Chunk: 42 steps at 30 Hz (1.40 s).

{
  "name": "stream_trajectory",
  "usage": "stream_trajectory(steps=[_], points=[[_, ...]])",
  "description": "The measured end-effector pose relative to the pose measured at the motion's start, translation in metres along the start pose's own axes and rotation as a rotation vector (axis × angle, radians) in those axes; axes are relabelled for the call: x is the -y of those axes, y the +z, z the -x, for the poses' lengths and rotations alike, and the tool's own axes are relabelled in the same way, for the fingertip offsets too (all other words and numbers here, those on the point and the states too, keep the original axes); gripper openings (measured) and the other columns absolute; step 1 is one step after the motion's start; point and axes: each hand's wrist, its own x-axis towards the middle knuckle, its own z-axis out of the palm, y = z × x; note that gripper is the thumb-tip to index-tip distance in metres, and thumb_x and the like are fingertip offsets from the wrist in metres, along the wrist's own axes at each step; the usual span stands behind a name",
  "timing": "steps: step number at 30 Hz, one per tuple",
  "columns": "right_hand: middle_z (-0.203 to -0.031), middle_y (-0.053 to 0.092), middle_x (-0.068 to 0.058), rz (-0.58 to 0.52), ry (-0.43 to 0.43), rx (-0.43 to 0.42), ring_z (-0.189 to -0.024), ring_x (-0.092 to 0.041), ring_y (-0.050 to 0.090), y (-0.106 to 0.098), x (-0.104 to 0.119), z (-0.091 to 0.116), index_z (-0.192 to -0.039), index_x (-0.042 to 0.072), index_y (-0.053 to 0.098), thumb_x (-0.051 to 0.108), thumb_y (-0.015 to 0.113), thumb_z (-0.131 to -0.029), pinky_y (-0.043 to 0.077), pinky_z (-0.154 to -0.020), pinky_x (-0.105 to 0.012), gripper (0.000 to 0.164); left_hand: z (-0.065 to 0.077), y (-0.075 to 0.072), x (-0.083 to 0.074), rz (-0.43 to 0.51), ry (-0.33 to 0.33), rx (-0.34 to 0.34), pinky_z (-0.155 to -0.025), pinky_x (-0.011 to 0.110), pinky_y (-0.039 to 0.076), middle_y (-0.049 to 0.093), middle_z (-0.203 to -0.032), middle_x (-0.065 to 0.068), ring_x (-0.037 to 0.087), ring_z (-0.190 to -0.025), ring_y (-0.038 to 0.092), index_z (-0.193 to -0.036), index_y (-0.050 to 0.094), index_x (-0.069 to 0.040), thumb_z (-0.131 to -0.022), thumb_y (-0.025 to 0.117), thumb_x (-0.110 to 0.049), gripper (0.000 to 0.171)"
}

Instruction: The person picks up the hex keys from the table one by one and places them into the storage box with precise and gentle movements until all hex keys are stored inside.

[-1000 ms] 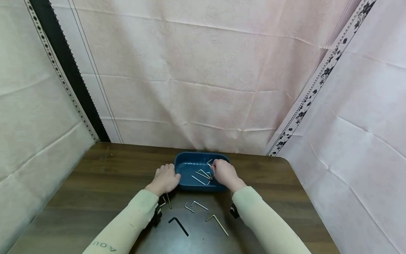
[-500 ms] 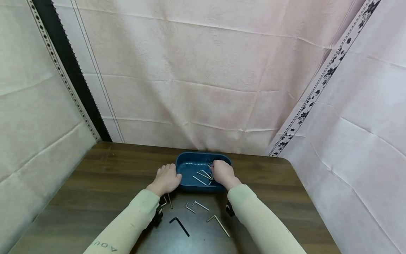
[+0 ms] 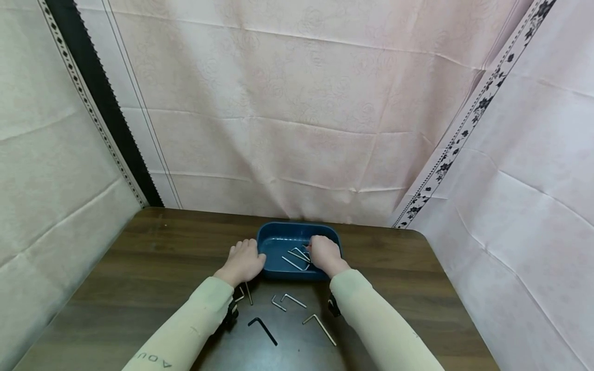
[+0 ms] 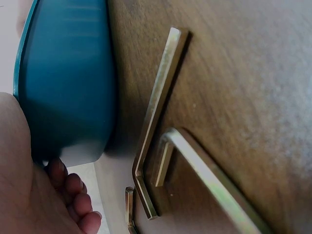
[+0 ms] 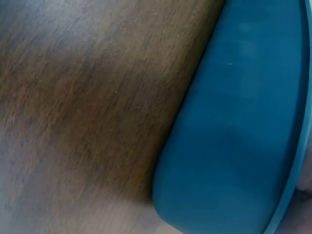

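A blue tray (image 3: 283, 275) with several silver L-shaped hex keys (image 3: 293, 263) in it stands near the table's back edge. My left hand (image 3: 245, 259) grips its left end, thumb over the rim; the left wrist view shows the fingers (image 4: 82, 204) curled against its outer wall. Inside the tray's right part, my right hand (image 3: 325, 253) has its fingers curled on a hex key, of which just a short end shows beside the fingertips. In the right wrist view the tray wall (image 5: 234, 122) hides nearly all of that hand.
On the wooden table (image 3: 399, 288), in front of the tray, lie a black hex key (image 3: 264, 331), a brass-coloured one (image 3: 320, 330) and two small silver ones. More hex keys (image 4: 155, 107) lie by the left wrist. Pale cloth (image 3: 278, 129) hangs behind and at the sides.
Inside the tray, my right hand has moved slightly down, and the key end at its fingertips has dropped with it. My left hand keeps its grip on the tray.
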Motion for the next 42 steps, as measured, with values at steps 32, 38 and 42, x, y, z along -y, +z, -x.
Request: stream_trajectory(steps=[32,38,42], points=[[-0.082,0.059,0.006,-0.376,-0.121,-0.24,-0.068,-0.013,0.054,-0.036,-0.012,0.069,-0.111,0.015,0.063,0.034,0.07,-0.089,0.047,-0.06,-0.031,0.03,0.005,-0.003,-0.002,0.031,0.005,0.0,-0.085,0.046,0.033,0.049,-0.104,0.011,0.028,-0.093,0.04,-0.121,0.048,0.002,-0.097,0.046,-0.031,0.041],[-0.084,0.059,0.009,-0.417,-0.189,-0.201,-0.072,-0.011,0.055,-0.034,-0.014,0.091,-0.108,0.022,0.063,0.038,0.071,-0.088,0.049,-0.062,-0.03,0.027,0.004,-0.002,0.0,0.03,0.006,-0.003,-0.084,0.045,0.033,0.049,-0.102,0.01,0.028,-0.092,0.04,-0.119,0.049,0.001,-0.097,0.046,-0.031,0.039],[-0.087,0.059,0.011,-0.414,-0.2,-0.144,-0.073,-0.01,0.055,-0.029,-0.017,0.105,-0.109,0.026,0.062,0.044,0.07,-0.086,0.049,-0.062,-0.028,0.031,0.002,-0.001,0.0,0.028,0.008,-0.005,-0.084,0.046,0.033,0.049,-0.103,0.01,0.028,-0.092,0.04,-0.119,0.049,0.002,-0.097,0.046,-0.031,0.04]])
